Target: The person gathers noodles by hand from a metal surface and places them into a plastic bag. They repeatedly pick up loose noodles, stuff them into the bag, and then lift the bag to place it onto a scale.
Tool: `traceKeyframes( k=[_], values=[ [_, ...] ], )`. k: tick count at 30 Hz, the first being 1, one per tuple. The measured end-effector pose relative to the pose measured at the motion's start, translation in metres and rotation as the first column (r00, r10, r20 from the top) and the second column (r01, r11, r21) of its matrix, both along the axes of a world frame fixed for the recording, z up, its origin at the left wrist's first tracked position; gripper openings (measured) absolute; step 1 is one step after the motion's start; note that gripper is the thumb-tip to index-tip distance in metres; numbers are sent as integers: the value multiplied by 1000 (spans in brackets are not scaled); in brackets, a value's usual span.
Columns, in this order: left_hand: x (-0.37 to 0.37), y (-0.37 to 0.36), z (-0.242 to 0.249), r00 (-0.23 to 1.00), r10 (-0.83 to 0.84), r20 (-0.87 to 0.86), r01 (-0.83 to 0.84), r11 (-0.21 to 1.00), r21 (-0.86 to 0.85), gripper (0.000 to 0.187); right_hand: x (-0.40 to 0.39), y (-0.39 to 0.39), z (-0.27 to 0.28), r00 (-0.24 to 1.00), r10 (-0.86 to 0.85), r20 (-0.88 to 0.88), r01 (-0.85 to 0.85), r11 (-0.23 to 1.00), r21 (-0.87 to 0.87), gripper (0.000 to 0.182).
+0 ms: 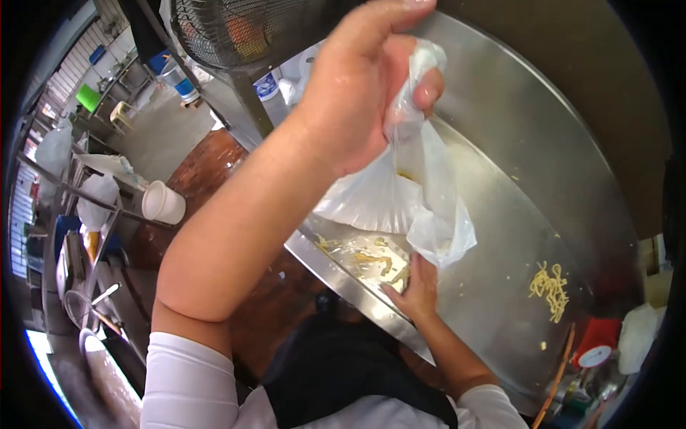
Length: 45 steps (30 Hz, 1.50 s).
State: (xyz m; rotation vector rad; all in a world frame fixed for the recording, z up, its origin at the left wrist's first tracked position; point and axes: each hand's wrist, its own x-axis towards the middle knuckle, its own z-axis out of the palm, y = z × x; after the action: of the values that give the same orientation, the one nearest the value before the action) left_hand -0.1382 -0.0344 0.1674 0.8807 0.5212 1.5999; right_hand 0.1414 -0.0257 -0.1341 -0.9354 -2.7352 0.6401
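Note:
My left hand [386, 86] is raised high and closed around the gathered neck of a thin, whitish plastic bag [375, 196]. The bag hangs below it, with a loose flap on the right side; its contents cannot be made out clearly. Lower down, my right hand [418, 289] rests at the steel table, thumb and fingers apart, just under the bag's lower edge. Beside its thumb lie noodle scraps [375, 263] on the wet metal. Farther right on the steel table [493, 286] is a small heap of yellow noodles [550, 292].
A red scale [597, 343] and a thin wooden stick [556, 379] are at the lower right. A caged fan [229, 32] stands at the top. On the left are a white bucket [163, 203] and a handled strainer [78, 307]. The table has a raised curved rim.

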Motion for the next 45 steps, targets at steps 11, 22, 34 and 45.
traceKeyframes(
  k=[11,22,34,45],
  values=[
    [-15,-35,-3,960,156,-231,-197,966,-166,62,-189,-56,-42,824,409,-393,-472,878,-74,37],
    [-46,-123,-56,952,233,198,-199,964,-179,76,102,-58,1,965,-253,-71,254,967,2,27],
    [11,-124,-65,967,251,44,-242,958,-156,80,-34,-1,146,681,-465,-566,-64,732,-679,34],
    [-6,-131,-66,943,321,84,-299,932,-206,76,-148,14,119,900,93,-425,-253,907,-338,30]
  ],
)
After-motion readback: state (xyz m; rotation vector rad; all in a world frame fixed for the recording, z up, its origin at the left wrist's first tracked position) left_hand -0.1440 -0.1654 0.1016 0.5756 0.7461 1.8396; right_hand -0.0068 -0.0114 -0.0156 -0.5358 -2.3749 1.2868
